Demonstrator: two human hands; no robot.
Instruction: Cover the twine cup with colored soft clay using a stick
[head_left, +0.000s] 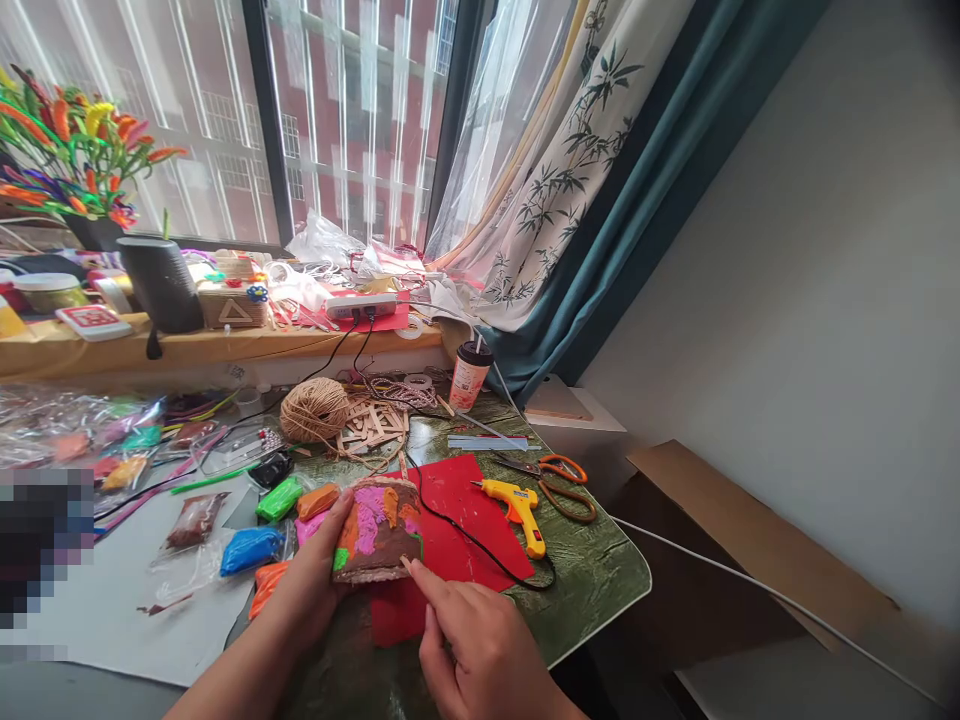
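My left hand (324, 565) is wrapped round the left side of a clay-covered container (379, 540), brown with pink, orange and green patches and pale rope-like rims. My right hand (480, 635) pinches a small wooden stick (406, 563), its tip against the container's lower right surface. Beside my left hand lie packets of soft clay: blue (251, 550), green (280, 498) and orange (268, 588). A red sheet (469, 510) lies beneath and to the right of the container. A yellow glue gun (517, 510) rests on it, its black cord looping across the sheet.
Orange-handled scissors (566, 490) lie near the green table's (600, 570) right edge. Farther back are a twine ball (313, 410), wooden pieces (375, 425) and a lidded paper cup (471, 375) with a straw. A power strip (362, 306) sits on the cluttered windowsill.
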